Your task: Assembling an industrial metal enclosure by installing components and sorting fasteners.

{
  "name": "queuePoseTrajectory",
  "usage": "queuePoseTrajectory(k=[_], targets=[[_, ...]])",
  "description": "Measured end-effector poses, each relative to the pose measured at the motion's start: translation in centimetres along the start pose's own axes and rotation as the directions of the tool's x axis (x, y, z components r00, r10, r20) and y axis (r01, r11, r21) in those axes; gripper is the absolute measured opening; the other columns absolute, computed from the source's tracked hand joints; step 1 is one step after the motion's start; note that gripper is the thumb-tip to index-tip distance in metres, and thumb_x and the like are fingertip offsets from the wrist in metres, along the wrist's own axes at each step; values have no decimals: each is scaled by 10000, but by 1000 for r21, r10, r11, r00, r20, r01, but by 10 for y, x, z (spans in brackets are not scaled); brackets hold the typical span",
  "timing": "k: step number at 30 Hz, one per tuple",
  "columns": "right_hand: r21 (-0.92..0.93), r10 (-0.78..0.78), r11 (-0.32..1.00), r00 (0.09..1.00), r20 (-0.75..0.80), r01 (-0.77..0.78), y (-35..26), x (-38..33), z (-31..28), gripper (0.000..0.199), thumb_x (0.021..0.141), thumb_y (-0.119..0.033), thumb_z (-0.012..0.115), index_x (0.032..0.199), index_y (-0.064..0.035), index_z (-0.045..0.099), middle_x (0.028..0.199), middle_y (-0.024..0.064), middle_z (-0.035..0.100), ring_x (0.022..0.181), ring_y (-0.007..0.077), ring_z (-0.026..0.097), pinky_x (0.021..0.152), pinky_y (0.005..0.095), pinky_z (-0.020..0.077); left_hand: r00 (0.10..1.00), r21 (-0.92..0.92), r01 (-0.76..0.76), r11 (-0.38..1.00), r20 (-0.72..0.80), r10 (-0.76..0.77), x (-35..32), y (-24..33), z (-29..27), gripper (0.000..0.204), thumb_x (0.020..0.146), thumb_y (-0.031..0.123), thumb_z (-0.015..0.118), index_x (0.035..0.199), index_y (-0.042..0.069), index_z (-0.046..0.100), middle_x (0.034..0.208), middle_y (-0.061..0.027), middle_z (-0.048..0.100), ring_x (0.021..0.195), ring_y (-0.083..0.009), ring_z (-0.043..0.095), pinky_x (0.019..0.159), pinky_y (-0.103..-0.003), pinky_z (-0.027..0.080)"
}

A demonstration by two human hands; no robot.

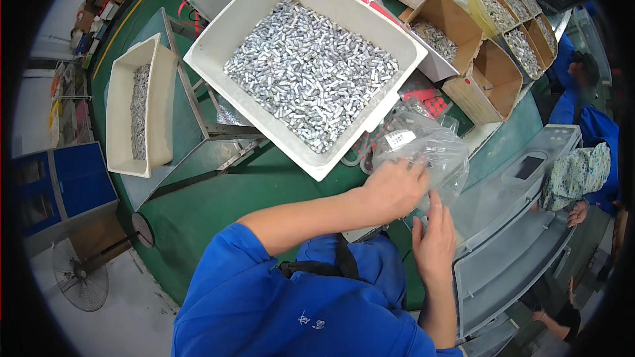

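Note:
A clear plastic bag (440,152) with a white label lies right of the big tub, small grey parts faintly visible through it. Across my body, my left hand (397,188) is closed on the bag's near side, its fingers bent into the film. My right hand (434,241) is just below, fingers stretched out and thumb apart, its fingertips at the bag's near edge. Whether they touch the film is hard to tell. The large off-white tub (231,96) ahead holds a great many small silvery cylindrical parts (311,69).
Cardboard boxes (493,89) of small parts stand at the far right. A second white tub (159,102) sits on a table at the left. Grey metal trays or panels (509,251) lie to the right. A floor fan (79,274) stands lower left; other people work at the right.

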State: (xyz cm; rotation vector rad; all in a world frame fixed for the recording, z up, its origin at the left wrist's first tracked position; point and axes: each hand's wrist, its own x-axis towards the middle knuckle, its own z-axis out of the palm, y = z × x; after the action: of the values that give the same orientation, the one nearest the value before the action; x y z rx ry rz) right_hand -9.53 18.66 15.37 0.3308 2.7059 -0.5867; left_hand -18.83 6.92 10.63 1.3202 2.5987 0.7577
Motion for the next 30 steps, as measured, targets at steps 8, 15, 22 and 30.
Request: queuePoseTrajectory(k=[8,15,22,30], targets=[[-75,-192,981,820,-540,180,-4,38,-24,639,701,-55,628,1249,49,316,1127,222,437,1069,352,425,896,377,343,996,160,-41,986,84,28,17,-6,21,345,702,98,510,1002,-72,511,915,-227,544,836,-295,584,586,-330,498],[260,-32,953,908,-418,153,45,118,-12,359,712,5,553,1066,6,491,932,184,566,862,298,553,779,340,431,999,-56,-14,998,46,16,12,-4,48,295,723,56,483,997,-48,520,990,-217,529,938,-367,521,753,-442,446],[644,-77,749,986,-147,155,8,82,-23,132,785,-13,438,903,1,495,707,82,540,651,157,524,620,273,429,983,-351,149,924,157,-99,-6,-17,16,325,735,58,496,1058,25,527,1079,-174,522,991,-306,512,854,-422,413],[540,-66,806,943,-327,243,12,93,-33,147,786,-29,457,921,-9,512,812,130,569,755,202,566,710,292,436,991,-161,135,978,14,-134,-10,-53,15,226,754,32,466,964,26,553,1011,-192,560,939,-336,538,809,-393,436]])
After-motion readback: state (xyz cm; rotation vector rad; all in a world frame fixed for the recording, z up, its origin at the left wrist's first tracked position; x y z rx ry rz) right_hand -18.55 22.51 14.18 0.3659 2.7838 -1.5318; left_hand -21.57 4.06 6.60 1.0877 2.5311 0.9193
